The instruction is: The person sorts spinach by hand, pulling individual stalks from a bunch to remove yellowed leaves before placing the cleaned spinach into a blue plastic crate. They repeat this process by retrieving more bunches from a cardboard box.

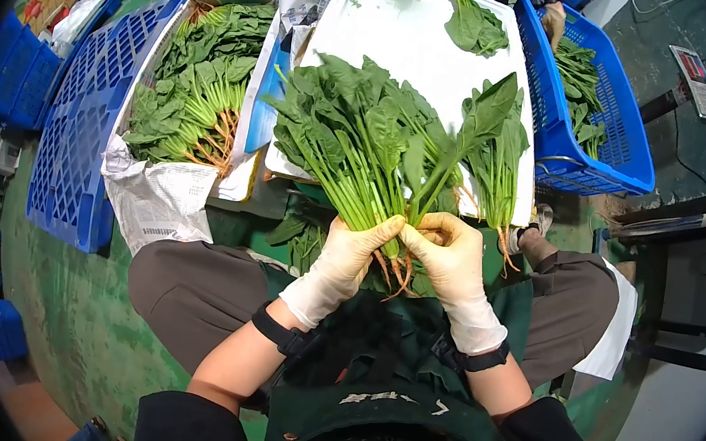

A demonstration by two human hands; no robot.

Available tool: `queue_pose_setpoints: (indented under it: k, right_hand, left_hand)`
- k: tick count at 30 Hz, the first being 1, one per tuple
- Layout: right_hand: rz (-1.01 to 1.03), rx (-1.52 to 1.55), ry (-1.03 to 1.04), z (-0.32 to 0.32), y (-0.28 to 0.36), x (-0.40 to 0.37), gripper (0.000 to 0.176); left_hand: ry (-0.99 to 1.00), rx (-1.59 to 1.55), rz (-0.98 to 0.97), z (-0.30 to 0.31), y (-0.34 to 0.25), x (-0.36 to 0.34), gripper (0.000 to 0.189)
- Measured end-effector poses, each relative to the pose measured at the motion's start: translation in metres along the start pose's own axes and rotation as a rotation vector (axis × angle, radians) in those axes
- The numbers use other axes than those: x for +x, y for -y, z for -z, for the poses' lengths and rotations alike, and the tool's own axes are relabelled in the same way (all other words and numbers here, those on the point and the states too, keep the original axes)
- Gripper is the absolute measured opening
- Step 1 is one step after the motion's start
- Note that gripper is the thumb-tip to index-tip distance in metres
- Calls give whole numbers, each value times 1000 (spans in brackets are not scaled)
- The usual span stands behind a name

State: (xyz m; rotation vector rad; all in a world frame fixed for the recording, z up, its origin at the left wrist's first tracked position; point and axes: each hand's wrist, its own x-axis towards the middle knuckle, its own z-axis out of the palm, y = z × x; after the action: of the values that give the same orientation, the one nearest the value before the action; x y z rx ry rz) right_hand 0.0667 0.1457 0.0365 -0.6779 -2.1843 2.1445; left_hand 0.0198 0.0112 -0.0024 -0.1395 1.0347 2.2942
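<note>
A bunch of leafy spinach (361,147) with orange-red roots is held upright over my lap. My left hand (347,255), in a pale glove, is wrapped round its stems just above the roots. My right hand (449,258), gloved too, pinches at the same stems, its fingertips meeting the left thumb. Behind the bunch lies a white board (392,33). More spinach (500,150) rests at the board's right edge, roots hanging over, and a small bunch (473,23) lies near its far edge.
At the left, a newspaper-lined box (173,191) holds stacked spinach beside a blue plastic pallet (88,103). On the right, another person's hand (553,22) reaches into a blue basket (589,173) of greens. A scale (698,84) stands farther right. Leaves (308,246) lie below the board.
</note>
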Motion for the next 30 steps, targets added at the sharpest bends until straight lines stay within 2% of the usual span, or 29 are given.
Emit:
queue_pose_setpoints:
  k: [2, 4, 6, 8, 10, 12, 14, 16, 18, 19, 20, 22, 25, 26, 28, 30]
  right_hand:
    - [11, -48, -4, -6, -1, -3, 21]
    - [57, 148, -45, -11, -10, -6, 19]
    - [39, 153, -37, -9, -14, -10, 20]
    - [6, 508, -74, -9, -13, -15, 20]
    - [4, 674, 6, 2, -22, -19, 27]
    - [-110, 475, 193, 22, -14, -29, 24]
    - [-256, -365, 454, 43, 5, -35, 29]
    - [-293, -728, 398, 38, 40, -38, 32]
    - [91, -585, 103, 35, 35, -32, 31]
    - [207, -426, -32, 22, 40, -25, 29]
    - [249, -283, -101, 11, 40, -19, 26]
    - [525, -445, -152, -4, 37, -2, 24]
    - [565, -465, -116, -8, 21, 14, 26]
    - [567, -467, -108, -7, 21, 14, 26]
    - [90, 28, -41, -6, 26, 10, 26]
    - [64, 78, -27, -7, 26, 6, 29]
  left_hand:
    - [1, -27, -6, 0, -2, 0, 27]
    - [31, -105, -22, 0, -3, 1, 28]
    - [43, -179, 13, -3, -7, -2, 26]
    - [56, -253, 46, -1, -10, -3, 24]
    - [71, -320, 58, 4, -12, -2, 26]
    - [71, -282, 47, 3, -19, -6, 26]
    - [76, -126, 1, 1, -19, -6, 25]
    - [54, -92, 19, 0, -16, -7, 26]
    - [57, 34, 27, -3, -16, -9, 26]
    - [51, 78, -60, -7, -12, -9, 31]
    - [54, 85, -61, -8, -9, -10, 31]
    - [62, 107, -72, -8, -3, -10, 35]
    - [72, 83, -77, -9, -4, -12, 36]
    - [52, 33, -77, -8, -5, -13, 36]
    - [84, 3, -64, -8, -8, -12, 33]
    - [57, -91, -60, -7, -8, -9, 29]
